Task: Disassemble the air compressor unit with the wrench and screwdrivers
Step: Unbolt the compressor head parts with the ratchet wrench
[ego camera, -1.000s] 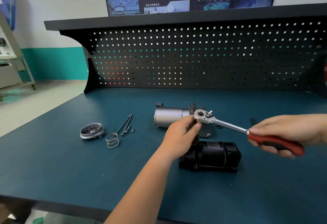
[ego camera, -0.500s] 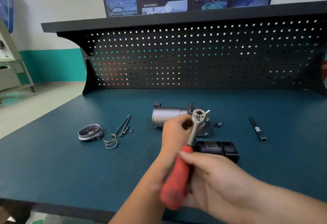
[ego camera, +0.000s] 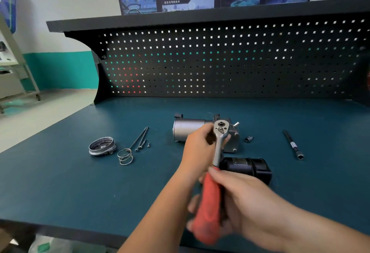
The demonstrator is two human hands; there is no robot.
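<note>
Over the compressor (ego camera: 186, 130), wrench (ego camera: 217, 152) runs near-to-far, head away.

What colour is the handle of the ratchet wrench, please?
The wrench handle is red, clearest in the head view.

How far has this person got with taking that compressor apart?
Partly done: a metal end cap, a spring and long bolts already lie loose on the bench. In hand: the right hand grips the red-handled ratchet wrench while the left hand holds its head at the compressor unit. Left: the silver body and black cylinder look joined, so more fasteners likely remain.
</note>
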